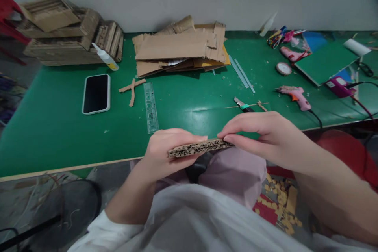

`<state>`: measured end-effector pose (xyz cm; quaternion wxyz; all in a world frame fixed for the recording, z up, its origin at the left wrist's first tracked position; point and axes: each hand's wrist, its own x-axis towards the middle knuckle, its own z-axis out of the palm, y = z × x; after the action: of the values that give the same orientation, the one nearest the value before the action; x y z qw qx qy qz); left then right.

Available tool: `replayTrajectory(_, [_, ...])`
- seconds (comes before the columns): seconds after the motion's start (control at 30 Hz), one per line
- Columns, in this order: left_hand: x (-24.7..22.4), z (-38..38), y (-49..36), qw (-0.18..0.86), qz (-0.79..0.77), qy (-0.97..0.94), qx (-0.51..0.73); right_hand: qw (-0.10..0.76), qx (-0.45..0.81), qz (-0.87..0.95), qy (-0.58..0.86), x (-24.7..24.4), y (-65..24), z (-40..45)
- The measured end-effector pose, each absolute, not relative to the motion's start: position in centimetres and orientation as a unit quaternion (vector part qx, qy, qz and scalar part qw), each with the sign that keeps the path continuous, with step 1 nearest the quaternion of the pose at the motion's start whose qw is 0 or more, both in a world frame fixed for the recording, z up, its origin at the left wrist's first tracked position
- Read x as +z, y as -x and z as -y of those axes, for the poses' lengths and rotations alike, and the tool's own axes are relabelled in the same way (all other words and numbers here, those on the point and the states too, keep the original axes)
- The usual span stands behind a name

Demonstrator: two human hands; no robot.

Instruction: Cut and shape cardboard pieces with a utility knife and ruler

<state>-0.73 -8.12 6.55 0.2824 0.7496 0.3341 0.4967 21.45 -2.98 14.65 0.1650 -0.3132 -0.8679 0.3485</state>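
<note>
Just off the table's front edge, a layered piece of corrugated cardboard is held with its fluted edge turned up toward me. My left hand grips its left end, thumb on the far side and fingers underneath. At the right end, my right hand pinches the cardboard between thumb and fingertips. Beyond the right hand lies a utility knife with its blade out. A clear stencil ruler rests on the table past my left hand.
On the green table are a phone, a glue bottle, crossed cardboard strips, stacked cardboard sheets and a pink glue gun with a cord. Cardboard structures stand back left. Scraps litter the floor.
</note>
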Motion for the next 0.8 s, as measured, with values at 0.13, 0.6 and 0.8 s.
replayTrajectory(0.13, [6.4, 8.3, 0.9, 0.238, -0.324, -0.78, 0.48, 0.166, 0.336, 0.88, 0.291, 14.8, -21.5, 3.3])
replayTrajectory(0.6, [5.8, 8.2, 0.8, 0.21, -0.326, -0.781, 0.49, 0.222, 0.304, 0.882, 0.283, 14.3, -22.2, 3.4])
replayTrajectory(0.8, [6.0, 8.1, 0.4, 0.213, -0.347, -0.761, 0.506, 0.288, 0.203, 0.899, 0.26, 12.0, -22.5, 4.6])
